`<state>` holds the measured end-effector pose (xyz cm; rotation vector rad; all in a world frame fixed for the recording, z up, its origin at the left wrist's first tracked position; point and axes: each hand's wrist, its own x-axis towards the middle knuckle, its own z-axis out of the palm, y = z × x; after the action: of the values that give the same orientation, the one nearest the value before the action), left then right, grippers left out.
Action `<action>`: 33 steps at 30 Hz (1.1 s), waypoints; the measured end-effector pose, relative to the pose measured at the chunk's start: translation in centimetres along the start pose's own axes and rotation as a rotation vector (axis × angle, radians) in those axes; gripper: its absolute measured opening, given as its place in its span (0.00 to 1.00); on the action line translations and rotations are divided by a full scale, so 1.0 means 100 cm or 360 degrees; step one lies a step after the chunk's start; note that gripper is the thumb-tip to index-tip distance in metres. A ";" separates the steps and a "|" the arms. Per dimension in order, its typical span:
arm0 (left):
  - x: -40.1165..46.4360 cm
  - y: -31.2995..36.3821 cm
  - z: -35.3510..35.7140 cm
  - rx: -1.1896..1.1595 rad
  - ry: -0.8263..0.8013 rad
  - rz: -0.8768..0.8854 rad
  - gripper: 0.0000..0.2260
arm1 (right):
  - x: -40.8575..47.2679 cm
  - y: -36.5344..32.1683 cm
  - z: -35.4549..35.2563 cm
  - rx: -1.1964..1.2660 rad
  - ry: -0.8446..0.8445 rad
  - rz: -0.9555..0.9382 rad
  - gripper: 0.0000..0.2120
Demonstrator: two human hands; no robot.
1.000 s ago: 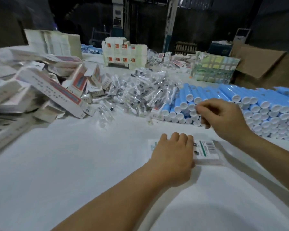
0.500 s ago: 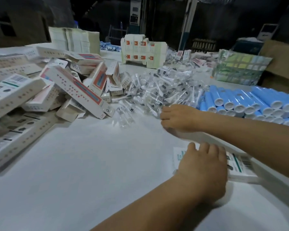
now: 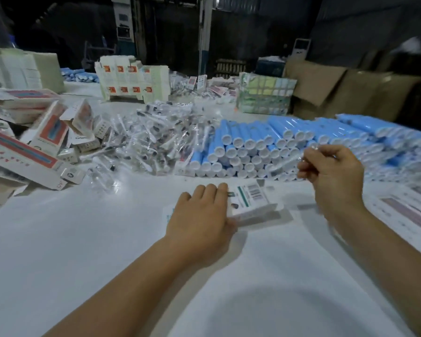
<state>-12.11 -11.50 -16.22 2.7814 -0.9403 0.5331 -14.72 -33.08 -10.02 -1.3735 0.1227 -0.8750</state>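
Near table (image 3: 71, 251) open; box (image 3: 250, 200) midway; blue tubes (image 3: 248, 147), wrapped heap (image 3: 156, 142) (blurred, probably brushes), cartons (image 3: 41, 139) block far side.

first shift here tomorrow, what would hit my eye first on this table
The stack of blue white-capped tubes right of centre, beside a glittering heap of clear sachets in the middle. Nearer, the left hand presses a barcoded white carton while the right hand pinches one clear sachet.
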 end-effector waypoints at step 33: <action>0.007 0.005 0.000 0.0072 0.0088 -0.0143 0.31 | -0.064 0.044 -0.007 -0.0495 -0.0174 0.0201 0.08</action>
<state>-11.91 -12.34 -15.93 2.8173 -0.7972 0.6211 -17.44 -30.06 -16.61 -1.6809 0.2677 -0.6926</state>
